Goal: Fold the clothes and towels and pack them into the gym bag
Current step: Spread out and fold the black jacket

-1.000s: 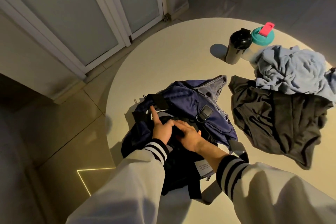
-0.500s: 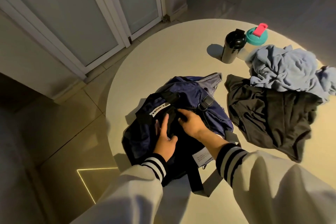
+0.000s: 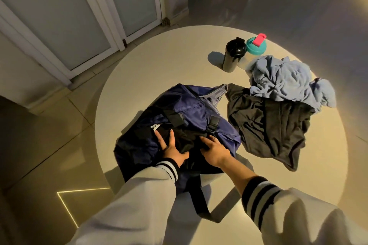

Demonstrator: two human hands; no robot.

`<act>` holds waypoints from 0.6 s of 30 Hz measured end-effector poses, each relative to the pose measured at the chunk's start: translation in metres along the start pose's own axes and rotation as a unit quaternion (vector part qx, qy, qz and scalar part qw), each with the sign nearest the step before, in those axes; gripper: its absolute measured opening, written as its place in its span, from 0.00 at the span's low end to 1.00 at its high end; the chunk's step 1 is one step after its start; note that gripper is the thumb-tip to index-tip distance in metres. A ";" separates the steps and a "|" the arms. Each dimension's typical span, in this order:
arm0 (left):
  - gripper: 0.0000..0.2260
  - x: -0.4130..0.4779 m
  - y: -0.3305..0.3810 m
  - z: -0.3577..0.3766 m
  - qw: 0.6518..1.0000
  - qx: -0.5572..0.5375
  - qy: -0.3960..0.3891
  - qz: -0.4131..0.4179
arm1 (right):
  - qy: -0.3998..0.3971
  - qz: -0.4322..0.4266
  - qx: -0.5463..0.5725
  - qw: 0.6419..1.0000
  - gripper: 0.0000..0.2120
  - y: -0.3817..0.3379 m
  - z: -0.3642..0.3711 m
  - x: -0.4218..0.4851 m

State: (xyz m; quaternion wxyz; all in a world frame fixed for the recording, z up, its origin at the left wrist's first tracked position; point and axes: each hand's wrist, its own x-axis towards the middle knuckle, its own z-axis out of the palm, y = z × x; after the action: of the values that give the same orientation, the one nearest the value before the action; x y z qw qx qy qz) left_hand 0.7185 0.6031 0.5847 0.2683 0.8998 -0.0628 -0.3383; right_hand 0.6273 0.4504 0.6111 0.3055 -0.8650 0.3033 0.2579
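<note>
A navy gym bag (image 3: 191, 111) with black straps lies on the near left part of the round table (image 3: 159, 61). My left hand (image 3: 171, 148) presses flat, fingers spread, on the dark fabric at the bag's mouth. My right hand (image 3: 214, 149) sits just to its right, fingers curled into the bag's dark opening edge. What lies inside the bag is too dark to make out. A crumpled black garment (image 3: 268, 129) lies unfolded right of the bag. A rumpled light blue towel (image 3: 286, 79) overlaps the garment's far edge.
A black shaker bottle (image 3: 233, 55) and a bottle with a teal lid and pink cap (image 3: 256, 46) stand at the table's far side. White-framed glass doors (image 3: 79, 16) are at the left, beyond tiled floor (image 3: 49, 145). A bag strap (image 3: 200, 195) hangs over the near table edge.
The bag's top has been pulled down and flattened toward me. My left hand went from pointing a finger up to pressing flat, and my right hand shifted right along the opening.
</note>
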 end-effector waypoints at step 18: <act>0.39 -0.029 0.011 0.015 0.994 0.089 0.039 0.051 | -0.022 -0.017 -0.009 1.000 0.21 -0.003 0.002 0.007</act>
State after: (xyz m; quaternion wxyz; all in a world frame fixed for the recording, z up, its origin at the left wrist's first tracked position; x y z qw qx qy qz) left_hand 0.6877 0.5955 0.5978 0.2062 0.9281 -0.1284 -0.2822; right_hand 0.6339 0.4512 0.6063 0.3090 -0.8665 0.2800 0.2744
